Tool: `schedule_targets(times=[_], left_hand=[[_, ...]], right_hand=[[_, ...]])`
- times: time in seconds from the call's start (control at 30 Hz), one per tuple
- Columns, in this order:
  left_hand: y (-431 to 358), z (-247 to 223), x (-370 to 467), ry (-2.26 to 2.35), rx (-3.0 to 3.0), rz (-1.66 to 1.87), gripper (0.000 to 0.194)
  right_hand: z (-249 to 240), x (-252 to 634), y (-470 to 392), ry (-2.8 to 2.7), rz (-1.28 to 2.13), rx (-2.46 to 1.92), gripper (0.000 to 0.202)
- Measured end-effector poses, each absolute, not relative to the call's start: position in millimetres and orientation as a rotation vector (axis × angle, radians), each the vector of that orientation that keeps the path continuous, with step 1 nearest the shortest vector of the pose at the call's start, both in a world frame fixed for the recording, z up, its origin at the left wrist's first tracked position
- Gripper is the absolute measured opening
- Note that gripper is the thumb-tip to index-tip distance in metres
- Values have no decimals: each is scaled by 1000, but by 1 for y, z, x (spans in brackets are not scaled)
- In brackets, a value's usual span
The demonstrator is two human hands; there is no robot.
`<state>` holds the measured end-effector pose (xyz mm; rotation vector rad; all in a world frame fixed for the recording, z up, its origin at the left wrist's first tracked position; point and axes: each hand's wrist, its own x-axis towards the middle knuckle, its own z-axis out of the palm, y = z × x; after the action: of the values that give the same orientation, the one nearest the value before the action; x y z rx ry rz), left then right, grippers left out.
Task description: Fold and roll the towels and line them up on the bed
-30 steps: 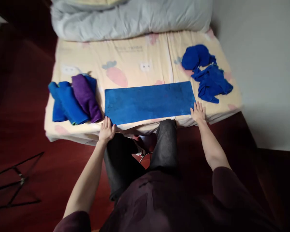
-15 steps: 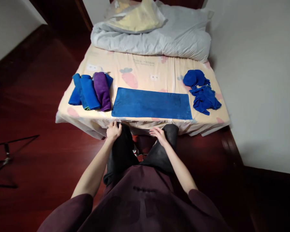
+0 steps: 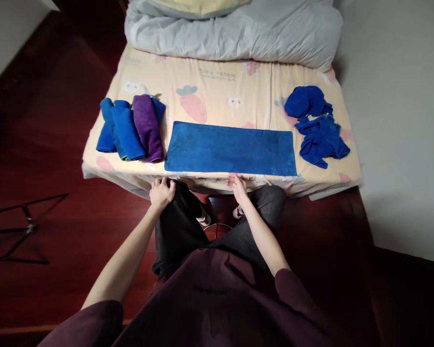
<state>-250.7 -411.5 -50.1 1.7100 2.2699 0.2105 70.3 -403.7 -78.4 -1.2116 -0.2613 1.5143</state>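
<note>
A blue towel lies spread flat along the near edge of the bed, its long side toward me. My left hand rests on my left knee with its fingers bent over it, holding nothing. Just below the towel's near edge is my right hand, empty, its fingers stretched out; whether the fingertips touch the bed edge I cannot tell. Left of the flat towel sit several rolled blue towels and a rolled purple towel. Crumpled blue towels are heaped on the right.
The bed has a printed sheet with carrots and cat faces. A grey quilt lies bunched across its far part, with a yellow pillow on top. Black stand legs stand on the floor at left. A wall borders the right side.
My right hand has moved off my right knee toward the towel's near edge. My left hand stays on its knee. The view has tipped down and closer; the towels lie as before.
</note>
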Motion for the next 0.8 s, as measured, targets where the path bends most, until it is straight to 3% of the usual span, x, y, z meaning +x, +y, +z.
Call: schedule_targets(times=[0.5, 0.8], left_hand=[[-402, -52, -251, 2250, 1661, 232, 56], [-399, -50, -236, 2193, 1840, 268, 52]], right_hand=[[-91, 39, -369, 88, 1318, -1374, 18], [-85, 32, -369, 224, 1296, -1341, 5]])
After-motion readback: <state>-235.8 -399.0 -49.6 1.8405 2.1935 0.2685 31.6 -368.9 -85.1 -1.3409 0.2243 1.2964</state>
